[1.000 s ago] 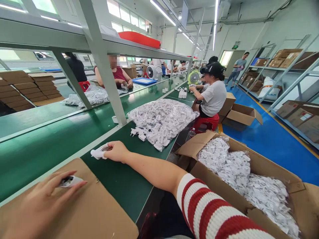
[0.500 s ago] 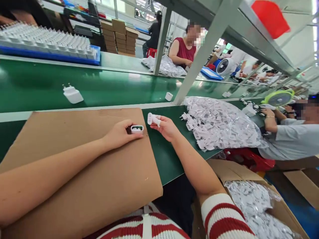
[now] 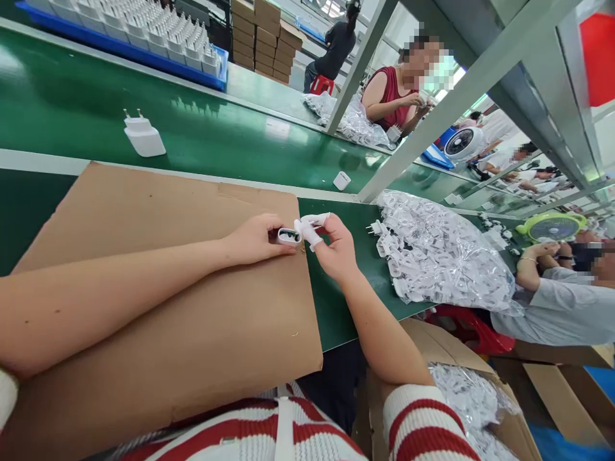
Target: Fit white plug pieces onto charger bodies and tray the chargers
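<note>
My left hand (image 3: 259, 239) is closed around a white charger housing (image 3: 289, 238), its open end facing me and parts visible inside. My right hand (image 3: 334, 246) wears white finger covers on its thumb and forefinger. Between those fingertips it pinches a small white cap (image 3: 298, 226), mostly hidden by the covers, right at the housing's open end. Whether cap and housing touch, I cannot tell. Under my left arm lies a flat cardboard sheet (image 3: 192, 307). To the right of my right hand is a clear bag of white charger parts (image 3: 442, 250).
A white plug charger (image 3: 145, 137) and a small white piece (image 3: 342, 180) lie on the green belt (image 3: 230, 137). Beyond is a blue tray (image 3: 223, 70) of upright chargers. A metal post (image 3: 427, 125) slants ahead. An open carton (image 3: 504, 400) stands low right; co-workers sit opposite and right.
My right hand has brought the white cap leftward to the housing; before, there was a gap between them. The whole view has shifted and tilted. The co-worker opposite has raised their hands.
</note>
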Motion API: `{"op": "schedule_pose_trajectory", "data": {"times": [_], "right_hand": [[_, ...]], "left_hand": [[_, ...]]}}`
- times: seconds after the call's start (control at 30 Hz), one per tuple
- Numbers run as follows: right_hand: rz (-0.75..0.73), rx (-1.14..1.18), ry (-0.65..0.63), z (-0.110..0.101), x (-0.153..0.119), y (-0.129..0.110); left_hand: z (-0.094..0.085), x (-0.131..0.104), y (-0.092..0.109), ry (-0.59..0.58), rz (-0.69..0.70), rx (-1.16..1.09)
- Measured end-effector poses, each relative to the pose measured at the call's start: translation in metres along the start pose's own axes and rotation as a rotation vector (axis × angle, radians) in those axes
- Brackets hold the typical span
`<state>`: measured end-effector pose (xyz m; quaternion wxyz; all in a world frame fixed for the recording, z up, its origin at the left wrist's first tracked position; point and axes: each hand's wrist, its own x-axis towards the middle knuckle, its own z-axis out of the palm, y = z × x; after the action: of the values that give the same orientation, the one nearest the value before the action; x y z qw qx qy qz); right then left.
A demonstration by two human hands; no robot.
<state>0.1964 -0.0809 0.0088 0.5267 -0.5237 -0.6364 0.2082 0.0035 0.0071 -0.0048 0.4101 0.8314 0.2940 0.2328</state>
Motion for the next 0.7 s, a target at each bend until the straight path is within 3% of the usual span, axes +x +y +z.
{"op": "schedule_pose_trajectory", "data": {"times": [0.1,0.4,0.7], "right_hand": [[-0.144,-0.239,-0.102,0.004,-0.001,-0.002],[-0.342,-0.724,-0.270,0.008,0.006,-0.015],[-0.126,-0.811,-0.346,0.014,0.021,-0.029]], "left_hand": [[0.001,0.000,0.000,-0.002,0.016,-0.014],[0.003,0.001,-0.003,-0.003,0.055,-0.017],[0.003,0.002,-0.007,0.027,-0.003,-0.009]]}}
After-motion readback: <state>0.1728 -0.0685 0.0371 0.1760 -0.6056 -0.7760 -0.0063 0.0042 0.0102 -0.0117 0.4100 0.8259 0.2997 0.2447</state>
